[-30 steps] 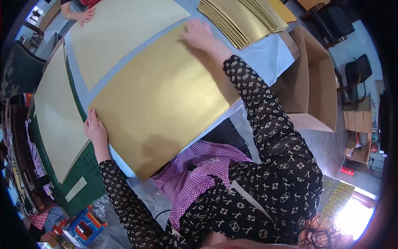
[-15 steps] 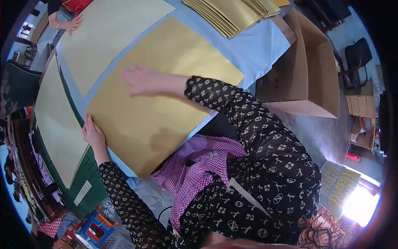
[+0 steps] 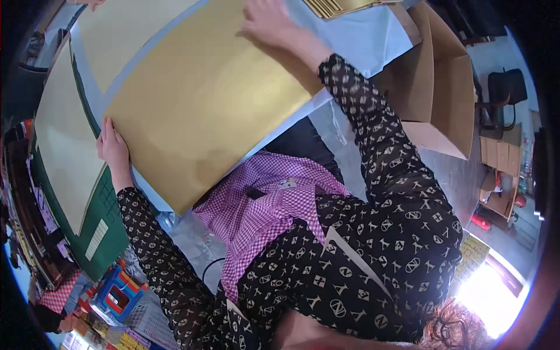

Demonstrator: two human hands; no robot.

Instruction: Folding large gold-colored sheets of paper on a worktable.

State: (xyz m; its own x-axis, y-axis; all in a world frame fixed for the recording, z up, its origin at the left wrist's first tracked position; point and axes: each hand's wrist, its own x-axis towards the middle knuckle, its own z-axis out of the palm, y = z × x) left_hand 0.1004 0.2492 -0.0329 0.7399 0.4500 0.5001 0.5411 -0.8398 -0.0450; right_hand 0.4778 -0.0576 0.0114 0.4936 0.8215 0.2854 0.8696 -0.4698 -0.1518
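A large gold sheet point(image 3: 198, 99) lies over pale blue material point(image 3: 315, 102) on the work surface. At its left corner is my left hand point(image 3: 112, 149), the fingers close together and pressed at the edge. My right hand point(image 3: 267, 22) reaches over the far right part of the sheet, by the top of the view. Motion smears its fingers, so their grip is unclear. Along the sheet's right side, near my right wrist, runs a darker brown band. A cream sheet point(image 3: 131, 32) lies beyond the gold one.
Folded gold pieces point(image 3: 332, 7) are stacked at the far right. An open cardboard box point(image 3: 423, 70) stands to the right. On the left, another cream sheet point(image 3: 64, 128) covers part of a green mat point(image 3: 114, 233). Another person's hand point(image 3: 87, 3) shows at the top left.
My right hand has moved from the middle of the gold sheet to its far right part. My left hand stays at the left corner. The whole view has shifted.
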